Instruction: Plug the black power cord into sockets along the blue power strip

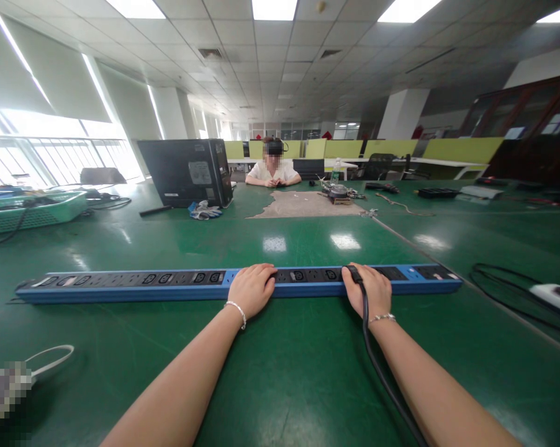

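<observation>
A long blue power strip (pixel 135 294) with black sockets along its top lies across the green table in front of me. My left hand (pixel 251 289) is wrapped over the strip near its middle, fingers on the far side. Further right, my right hand (pixel 372 290) grips a black power plug (pixel 353 272) at the strip's sockets. How deep the plug sits in a socket, I cannot tell. Its black cord (pixel 377 360) runs down along my right forearm towards the lower edge of the view.
Across the green table (pixel 284 372) sits a person (pixel 273 171). A black computer case (pixel 184 172) stands at the back left, with gloves (pixel 205 210) beside it. A green basket (pixel 51 212) is far left. Black cables (pixel 503 279) and a white device (pixel 552 293) lie right.
</observation>
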A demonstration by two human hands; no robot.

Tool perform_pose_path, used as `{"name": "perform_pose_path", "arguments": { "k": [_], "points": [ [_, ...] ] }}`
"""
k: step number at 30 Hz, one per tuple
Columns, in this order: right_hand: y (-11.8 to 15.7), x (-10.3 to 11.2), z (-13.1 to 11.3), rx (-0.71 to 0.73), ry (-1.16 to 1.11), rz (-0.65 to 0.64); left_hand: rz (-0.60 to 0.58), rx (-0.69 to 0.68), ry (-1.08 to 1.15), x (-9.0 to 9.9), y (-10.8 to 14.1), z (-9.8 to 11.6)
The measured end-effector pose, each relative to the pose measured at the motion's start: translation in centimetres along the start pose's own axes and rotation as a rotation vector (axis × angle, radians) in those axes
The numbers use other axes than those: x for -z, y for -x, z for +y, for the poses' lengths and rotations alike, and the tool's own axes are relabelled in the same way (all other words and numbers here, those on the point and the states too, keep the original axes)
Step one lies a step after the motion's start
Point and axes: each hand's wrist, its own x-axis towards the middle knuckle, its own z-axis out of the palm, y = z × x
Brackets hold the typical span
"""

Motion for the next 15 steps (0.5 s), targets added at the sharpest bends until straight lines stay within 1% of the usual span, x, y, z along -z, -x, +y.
{"name": "perform_pose_path", "arguments": {
  "k": [9, 15],
  "points": [
    [0.0, -0.8, 0.4, 0.026, -0.067, 0.059, -0.008, 0.006, 0.001, 0.0, 0.0, 0.0],
    [0.0, -1.4, 0.6, 0.015, -0.105, 0.082, -0.005, 0.001, -0.001, 0.1, 0.0, 0.0]
  ]
}}
